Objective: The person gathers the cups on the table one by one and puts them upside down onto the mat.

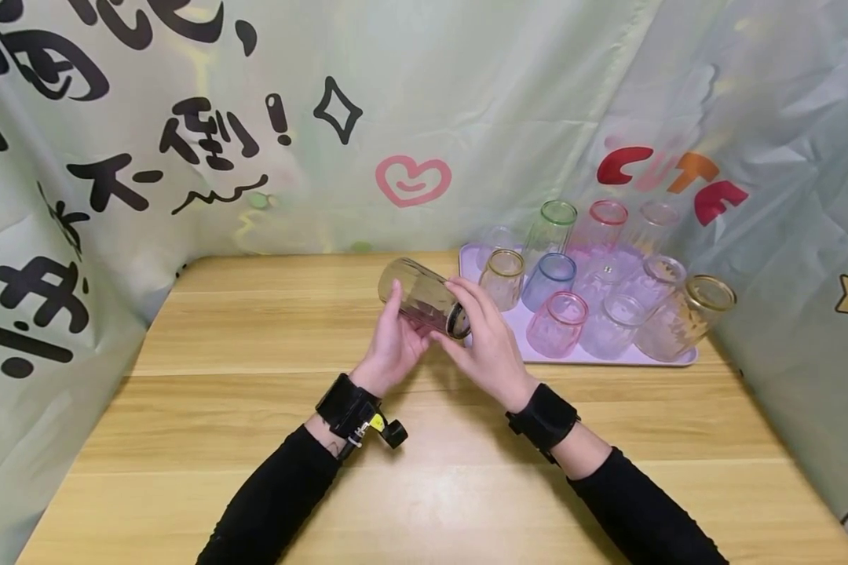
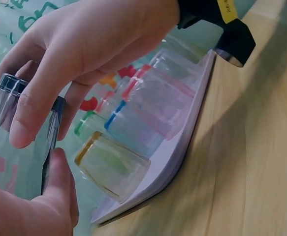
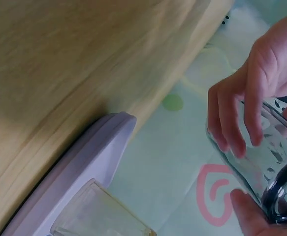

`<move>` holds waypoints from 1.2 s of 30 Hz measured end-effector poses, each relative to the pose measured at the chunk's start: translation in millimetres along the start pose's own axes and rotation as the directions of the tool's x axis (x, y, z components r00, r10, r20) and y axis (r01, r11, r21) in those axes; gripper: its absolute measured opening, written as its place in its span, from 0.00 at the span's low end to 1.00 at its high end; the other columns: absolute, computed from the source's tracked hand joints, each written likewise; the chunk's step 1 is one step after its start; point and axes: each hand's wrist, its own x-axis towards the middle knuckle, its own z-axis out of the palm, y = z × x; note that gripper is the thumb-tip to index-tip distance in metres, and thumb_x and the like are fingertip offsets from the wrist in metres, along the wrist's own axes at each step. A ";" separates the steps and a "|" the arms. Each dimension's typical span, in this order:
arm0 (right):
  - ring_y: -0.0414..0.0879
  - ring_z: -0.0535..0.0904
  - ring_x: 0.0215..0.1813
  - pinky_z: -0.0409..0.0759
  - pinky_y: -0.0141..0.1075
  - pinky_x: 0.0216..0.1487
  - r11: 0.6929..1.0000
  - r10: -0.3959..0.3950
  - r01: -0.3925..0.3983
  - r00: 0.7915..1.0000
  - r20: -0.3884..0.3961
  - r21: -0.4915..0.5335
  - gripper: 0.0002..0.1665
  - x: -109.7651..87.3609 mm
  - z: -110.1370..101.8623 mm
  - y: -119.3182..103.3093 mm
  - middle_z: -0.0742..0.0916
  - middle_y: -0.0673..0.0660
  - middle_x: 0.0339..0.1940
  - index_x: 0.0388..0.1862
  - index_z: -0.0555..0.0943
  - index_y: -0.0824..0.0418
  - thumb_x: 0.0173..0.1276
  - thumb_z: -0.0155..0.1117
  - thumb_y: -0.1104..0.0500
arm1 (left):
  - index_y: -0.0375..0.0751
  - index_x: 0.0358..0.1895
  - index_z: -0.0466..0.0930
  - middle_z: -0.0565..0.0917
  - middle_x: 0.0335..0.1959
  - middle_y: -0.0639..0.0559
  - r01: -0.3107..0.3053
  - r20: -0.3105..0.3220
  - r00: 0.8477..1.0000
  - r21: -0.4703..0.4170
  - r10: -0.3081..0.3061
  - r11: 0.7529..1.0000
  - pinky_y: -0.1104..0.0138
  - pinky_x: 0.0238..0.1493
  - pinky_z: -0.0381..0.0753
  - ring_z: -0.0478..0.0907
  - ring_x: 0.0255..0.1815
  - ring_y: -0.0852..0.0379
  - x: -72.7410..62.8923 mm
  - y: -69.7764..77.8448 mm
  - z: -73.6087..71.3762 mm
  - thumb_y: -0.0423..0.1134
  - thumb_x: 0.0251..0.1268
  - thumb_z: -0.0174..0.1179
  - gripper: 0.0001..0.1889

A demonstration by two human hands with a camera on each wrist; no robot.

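Observation:
A grey-brown tinted drinking glass [image 1: 418, 295] is held tilted above the table, its dark-ringed end toward the right. My left hand [image 1: 394, 349] holds it from below, thumb along the near side; in the right wrist view the left fingers [image 3: 225, 115] curl over the glass wall. With fingers on top and thumb beneath, my right hand [image 1: 493, 353] grips the dark-ringed end. A lilac tray [image 1: 516, 329] lies just to the right, carrying several glasses, among them an amber one [image 1: 502, 278], a blue one [image 1: 549, 282] and a pink one [image 1: 558, 323].
A large amber-rimmed glass [image 1: 685, 318] stands at the tray's right end. Green-rimmed [image 1: 550, 234] and red-rimmed [image 1: 604, 227] glasses are in the back row. Behind the wooden table [image 1: 254, 337] hangs a printed cloth [image 1: 495, 118], which also encloses the sides.

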 end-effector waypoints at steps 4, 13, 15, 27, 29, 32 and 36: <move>0.60 0.73 0.72 0.70 0.46 0.76 1.000 0.001 -0.002 1.000 0.024 0.025 0.45 0.1 -3.7 2.2 0.75 0.68 0.71 0.71 0.71 0.71 0.57 0.83 0.64 | 0.39 0.79 0.59 0.74 0.68 0.38 0.017 0.021 1.000 0.006 -0.017 1.000 0.69 0.54 0.83 0.80 0.57 0.53 0.3 -2.4 -0.5 0.69 0.80 0.31 0.42; 0.61 0.72 0.70 0.71 0.48 0.74 0.999 0.037 -0.038 0.999 0.019 0.035 0.45 0.8 -11.1 4.6 0.73 0.69 0.69 0.70 0.70 0.71 0.56 0.83 0.65 | 0.36 0.77 0.60 0.78 0.63 0.35 0.014 0.054 0.998 0.086 -0.019 0.996 0.64 0.54 0.85 0.83 0.51 0.51 0.3 -4.2 -0.2 0.67 0.82 0.25 0.41; 0.62 0.71 0.68 0.73 0.48 0.71 0.998 0.040 -0.040 0.999 -0.007 0.044 0.45 2.4 -13.4 4.7 0.72 0.71 0.67 0.69 0.71 0.71 0.55 0.84 0.66 | 0.36 0.76 0.62 0.80 0.59 0.37 0.007 0.071 0.997 0.106 -0.015 0.994 0.61 0.56 0.85 0.84 0.51 0.51 0.4 -4.7 -0.1 0.67 0.82 0.25 0.41; 0.62 0.72 0.64 0.71 0.44 0.62 0.992 0.120 -0.113 0.984 -0.130 0.060 0.44 21.2 -43.6 5.9 0.74 0.71 0.63 0.69 0.73 0.70 0.56 0.84 0.64 | 0.28 0.69 0.66 0.78 0.61 0.32 -0.145 0.144 0.984 0.323 0.103 0.935 0.54 0.55 0.84 0.82 0.49 0.51 6.2 -11.1 -3.6 0.60 0.85 0.27 0.38; 0.62 0.72 0.65 0.71 0.45 0.62 0.992 0.124 -0.118 0.982 -0.143 0.047 0.44 23.3 -49.4 7.1 0.75 0.71 0.63 0.69 0.73 0.70 0.56 0.84 0.64 | 0.26 0.69 0.68 0.78 0.62 0.28 -0.198 0.143 0.978 0.416 0.152 0.888 0.48 0.57 0.83 0.83 0.48 0.50 8.0 -13.0 -3.2 0.53 0.86 0.34 0.32; 0.62 0.73 0.66 0.71 0.46 0.64 0.992 0.122 -0.118 0.979 -0.162 0.035 0.44 26.6 -58.6 9.4 0.76 0.71 0.63 0.70 0.73 0.69 0.56 0.83 0.65 | 0.27 0.66 0.74 0.81 0.58 0.29 -0.280 0.171 0.960 0.616 0.222 0.736 0.43 0.58 0.82 0.84 0.48 0.47 10.3 -16.2 -1.9 0.41 0.83 0.48 0.21; 0.61 0.75 0.63 0.70 0.41 0.62 0.992 0.123 -0.122 0.973 -0.197 0.016 0.45 30.9 -71.6 11.8 0.78 0.70 0.62 0.71 0.75 0.66 0.54 0.84 0.66 | 0.35 0.59 0.82 0.84 0.55 0.43 -0.366 0.293 0.922 0.872 0.255 0.323 0.54 0.54 0.85 0.83 0.51 0.49 11.3 -19.9 0.7 0.36 0.76 0.58 0.14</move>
